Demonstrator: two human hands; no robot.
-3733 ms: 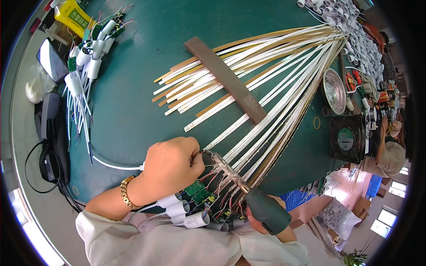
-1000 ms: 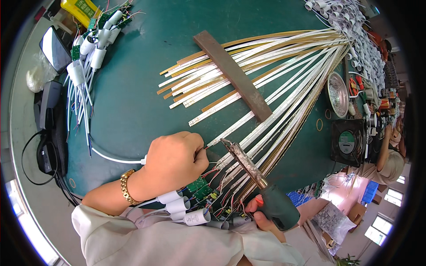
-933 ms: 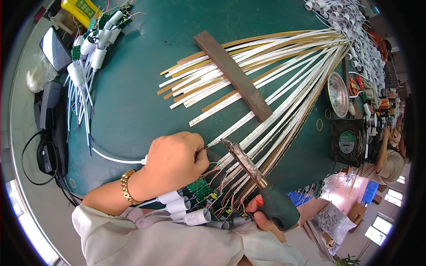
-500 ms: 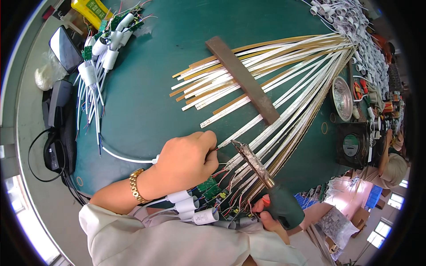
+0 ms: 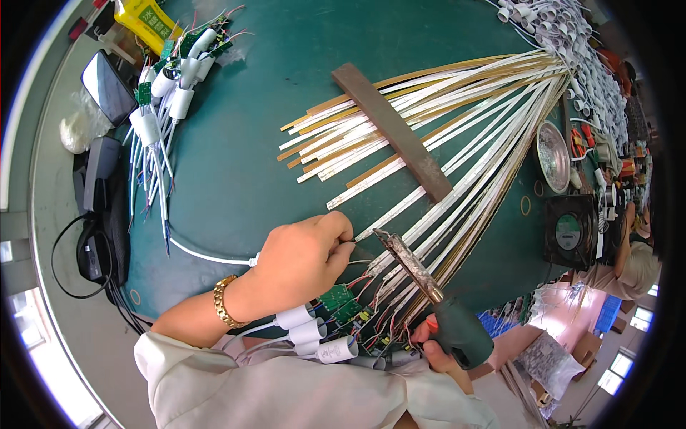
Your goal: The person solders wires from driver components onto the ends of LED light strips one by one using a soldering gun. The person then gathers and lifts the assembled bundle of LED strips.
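Note:
My left hand (image 5: 304,254) is closed in a pinch on a thin dark wire beside the end of a white LED strip (image 5: 389,214). Round the handle of a soldering iron (image 5: 414,268) with a green grip curls my right hand (image 5: 444,361); the tip points at that strip end, a little apart from the left fingertips. Under the left wrist lie several white lamp-holder caps (image 5: 304,331) with cables, next to green circuit boards (image 5: 340,300) whose wires run to other strips. A white cable (image 5: 204,255) passes behind the left hand.
A brown bar (image 5: 393,132) lies across the fanned strips on the green table (image 5: 236,157). More wired caps (image 5: 145,127) sit at the left, near a phone (image 5: 108,87) and a yellow package (image 5: 146,21). A metal dish (image 5: 554,157) and a black fan (image 5: 570,232) stand right.
The whole view has shifted slightly. Both hands and the soldering iron keep almost the same places by the strip end.

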